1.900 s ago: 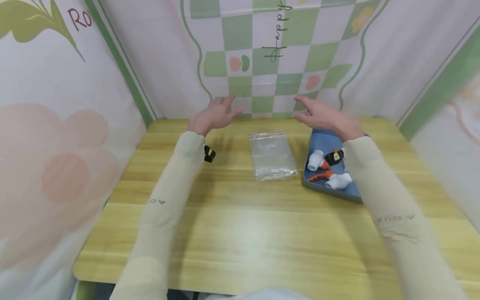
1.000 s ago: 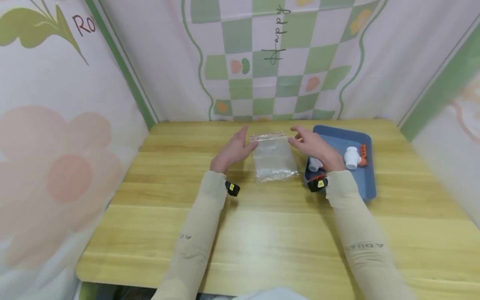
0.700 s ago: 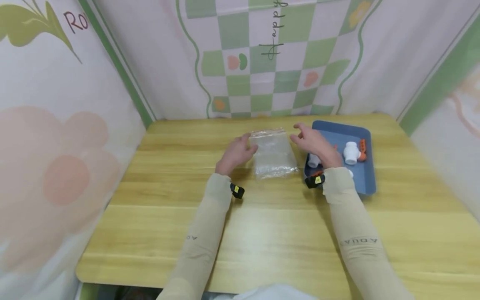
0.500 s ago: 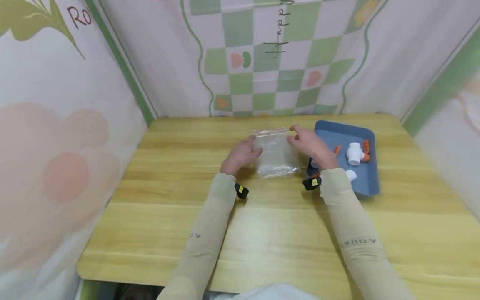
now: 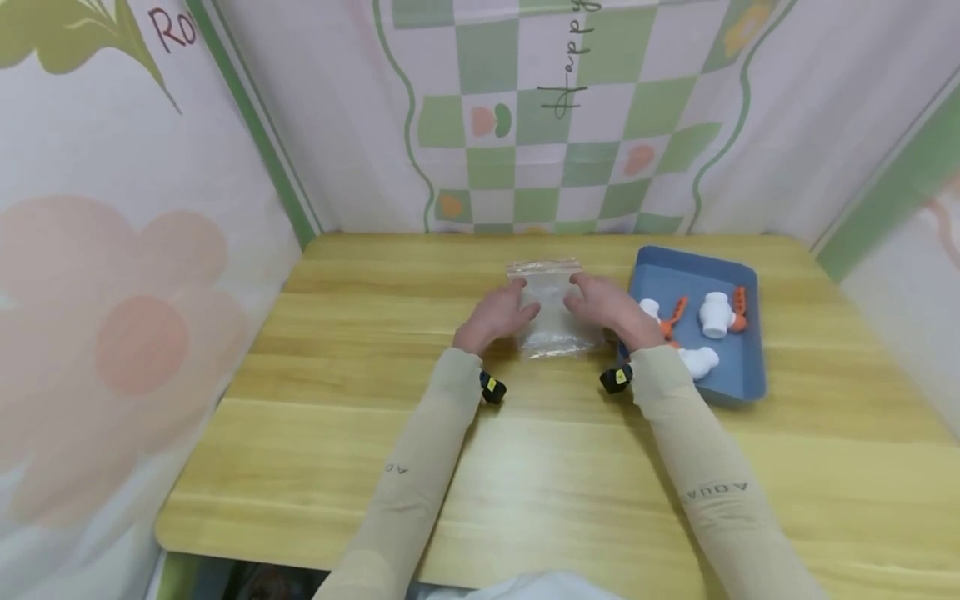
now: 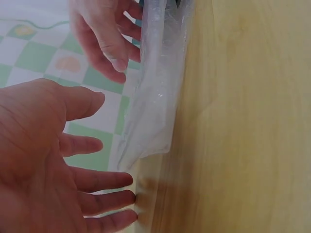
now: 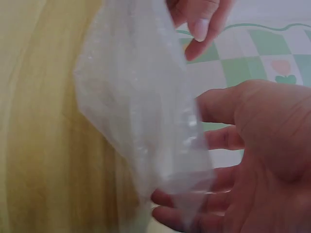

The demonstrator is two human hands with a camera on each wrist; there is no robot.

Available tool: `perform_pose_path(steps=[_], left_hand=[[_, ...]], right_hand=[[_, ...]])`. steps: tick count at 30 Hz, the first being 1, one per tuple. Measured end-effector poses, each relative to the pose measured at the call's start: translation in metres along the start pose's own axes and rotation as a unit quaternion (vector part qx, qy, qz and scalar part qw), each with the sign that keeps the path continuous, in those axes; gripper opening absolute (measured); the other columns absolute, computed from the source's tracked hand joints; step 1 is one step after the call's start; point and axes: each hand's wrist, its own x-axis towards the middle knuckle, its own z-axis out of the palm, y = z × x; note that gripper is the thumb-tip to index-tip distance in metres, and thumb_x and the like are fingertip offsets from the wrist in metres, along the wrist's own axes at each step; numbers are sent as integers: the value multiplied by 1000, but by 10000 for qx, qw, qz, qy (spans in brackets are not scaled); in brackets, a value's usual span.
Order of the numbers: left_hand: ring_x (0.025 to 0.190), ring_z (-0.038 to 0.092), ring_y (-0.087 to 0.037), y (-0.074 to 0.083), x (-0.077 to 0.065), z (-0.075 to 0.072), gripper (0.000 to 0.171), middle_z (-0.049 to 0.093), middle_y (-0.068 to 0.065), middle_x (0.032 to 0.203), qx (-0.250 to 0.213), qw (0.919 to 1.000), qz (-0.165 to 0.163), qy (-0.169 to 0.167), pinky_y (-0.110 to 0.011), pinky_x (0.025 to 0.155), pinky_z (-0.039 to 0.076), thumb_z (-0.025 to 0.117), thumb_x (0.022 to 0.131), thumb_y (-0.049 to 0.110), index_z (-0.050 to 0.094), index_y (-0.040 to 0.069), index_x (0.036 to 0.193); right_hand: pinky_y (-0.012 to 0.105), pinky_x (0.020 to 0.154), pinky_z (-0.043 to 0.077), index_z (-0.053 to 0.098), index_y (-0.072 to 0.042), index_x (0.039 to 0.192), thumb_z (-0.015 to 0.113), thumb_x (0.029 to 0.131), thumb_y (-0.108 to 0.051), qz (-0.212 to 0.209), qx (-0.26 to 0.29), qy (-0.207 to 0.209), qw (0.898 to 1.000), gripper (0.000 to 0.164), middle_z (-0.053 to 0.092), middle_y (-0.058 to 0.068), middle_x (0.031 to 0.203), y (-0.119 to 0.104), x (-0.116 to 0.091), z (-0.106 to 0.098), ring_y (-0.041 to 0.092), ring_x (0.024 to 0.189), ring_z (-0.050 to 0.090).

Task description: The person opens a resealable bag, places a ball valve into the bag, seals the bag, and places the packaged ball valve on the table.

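A clear zip-lock plastic bag [image 5: 557,325] lies on the wooden table, its reddish zip edge at the far side. Whether it is one bag or a thin stack, I cannot tell. My left hand [image 5: 498,317] is at the bag's left edge, fingers loosely extended, and in the left wrist view its fingertips [image 6: 127,196] point toward the plastic. At the right side is my right hand [image 5: 606,307], reaching over the bag; in the right wrist view, fingers [image 7: 221,199] show through the bag's edge, loosely bent and not pinching it.
To the right stands a blue tray [image 5: 678,268]. Inside are white pipe valves with orange handles, one [image 5: 716,315] at the right, another [image 5: 699,362] near the front, and a third partly behind my right hand. A patterned cloth [image 5: 536,167] hangs behind the table [image 5: 375,333].
Both hands have come down and nearer from farther back. My left hand has moved right to the bag, and my right hand has moved left from the tray's edge over the bag.
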Motion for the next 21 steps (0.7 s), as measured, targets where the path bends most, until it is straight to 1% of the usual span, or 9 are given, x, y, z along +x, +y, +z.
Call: perform_pose_path(steps=[5,7,10,13,15,18,21], left_hand=[[130,39,-28,-2,-2,-1,64,41,-11,142,-110,9999,22,10,-44,105,33,43,95,44,21,13,147],[129,40,-27,-2,-2,-1,61,43,-11,141,-151,9999,42,45,-43,105,33,43,96,43,25,13,145],[125,44,-26,0,-3,-1,54,48,-11,136,-156,9995,209,181,-40,103,36,46,96,39,35,11,141],[121,48,-24,3,-3,0,46,52,-10,131,-33,9977,522,435,-36,102,37,49,95,34,45,8,133],[119,49,-24,5,-2,2,42,54,-10,128,-7,9955,681,663,-34,101,38,51,95,30,48,8,130],[110,53,-20,7,-2,4,37,56,-9,122,-291,9919,777,963,-31,95,43,52,94,21,47,9,130],[97,56,-15,7,-1,4,35,58,-6,111,-741,9841,931,1317,-24,83,47,51,93,11,47,9,128]], right_hand=[[55,102,30,30,-1,140,43,96,-28,38,220,139,9997,53,41,28,135,0,0,1,44,123,39],[56,101,30,30,-1,140,43,96,-27,5,281,155,9995,53,41,29,135,0,0,0,44,123,39],[55,102,30,30,-1,140,43,96,-27,-56,234,145,9996,54,40,29,135,1,-1,-1,44,123,39],[55,101,31,31,0,140,44,95,-28,-96,154,137,9997,53,41,29,135,1,-1,-2,44,122,40],[55,100,32,31,0,140,43,96,-28,-117,113,118,9998,53,42,29,134,2,-1,-3,44,122,41],[55,100,32,31,1,140,44,96,-28,-173,136,82,9997,54,41,29,135,2,-1,-6,44,122,40],[55,100,32,32,2,139,46,95,-26,-342,192,144,9991,54,41,30,134,0,-4,-11,44,121,41]])
